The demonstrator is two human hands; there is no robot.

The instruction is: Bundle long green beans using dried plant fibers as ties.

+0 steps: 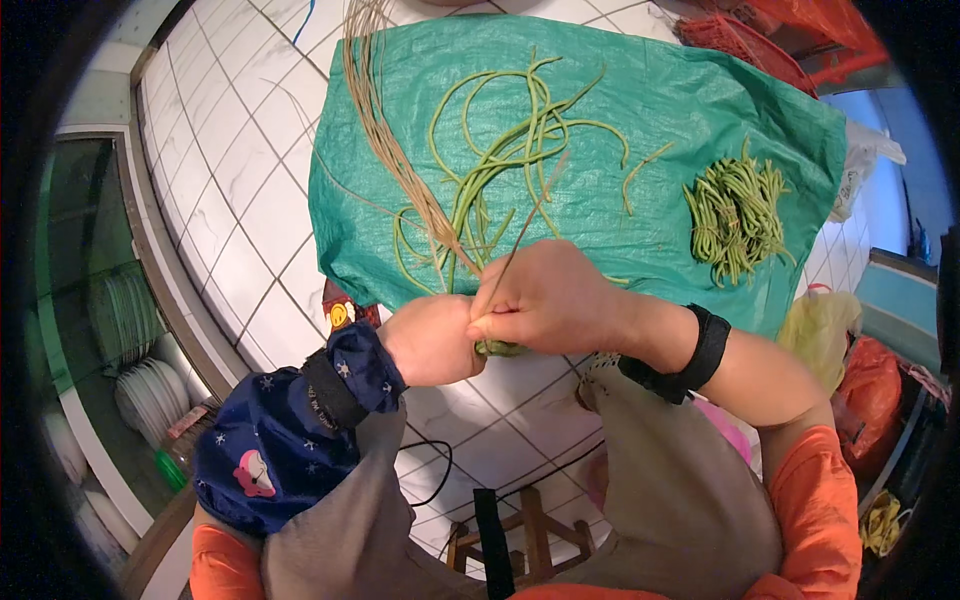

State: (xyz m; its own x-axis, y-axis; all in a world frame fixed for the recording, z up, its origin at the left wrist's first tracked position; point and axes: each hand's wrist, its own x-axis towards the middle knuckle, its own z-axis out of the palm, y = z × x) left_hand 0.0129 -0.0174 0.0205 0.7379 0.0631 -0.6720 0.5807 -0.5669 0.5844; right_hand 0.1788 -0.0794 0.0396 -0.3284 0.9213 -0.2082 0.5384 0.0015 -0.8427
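My left hand (439, 337) is closed in a fist around green long beans, whose folded end (499, 348) pokes out just below the fingers. Pressed close beside it, my right hand (551, 300) pinches a thin dry straw strand (529, 217) between thumb and forefinger; the strand's free end sticks up. A bunch of dry straw (397, 165), gathered at a knot, runs down to both hands. Beyond them, loose long beans (517, 142) curl across a green woven plastic sheet (375, 75). A pile of tied long-bean bundles (735, 214) lies on the sheet's right side. My fingers hide most of the held beans.
The sheet lies on a white tiled floor (225, 180). A glass-fronted cabinet with stacked plates (150, 397) stands at left. Red plastic baskets (742, 56) are at the far right, plastic bags (821, 330) nearer. A wooden stool (536, 532) and black cord (450, 457) are below.
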